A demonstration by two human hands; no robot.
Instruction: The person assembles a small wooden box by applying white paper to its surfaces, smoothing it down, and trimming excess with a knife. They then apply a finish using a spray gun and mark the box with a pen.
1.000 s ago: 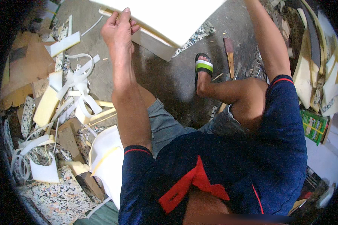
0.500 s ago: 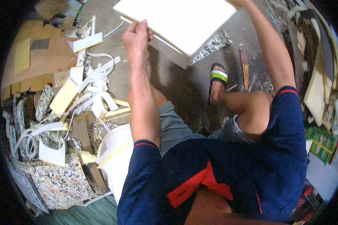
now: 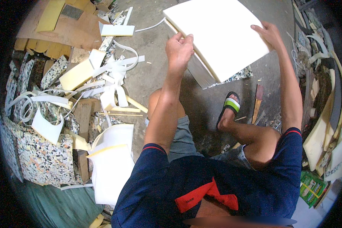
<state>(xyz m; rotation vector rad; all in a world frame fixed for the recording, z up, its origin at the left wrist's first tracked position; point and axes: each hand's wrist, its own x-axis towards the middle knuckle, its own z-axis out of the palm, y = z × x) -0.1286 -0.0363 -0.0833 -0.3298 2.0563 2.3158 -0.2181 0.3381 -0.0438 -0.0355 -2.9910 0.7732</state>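
Slab (image 3: 220,38) is positioned above speckled piece (image 3: 239,75): right edge grasped by right hand (image 3: 271,35), fingers wrapped; left hand (image 3: 179,50) fingers curled at left edge, grip can't be confirmed. Slab could be skewed off speckled piece by uneven pull.

The upper-centre slab (image 3: 218,36) is white; the lower-centre shirt (image 3: 171,178) navy with red trim (image 3: 193,198). The lower-left foam block (image 3: 45,159) is speckled black, orange and white; right of centre, the black sandal (image 3: 232,104) is striped lime and white.
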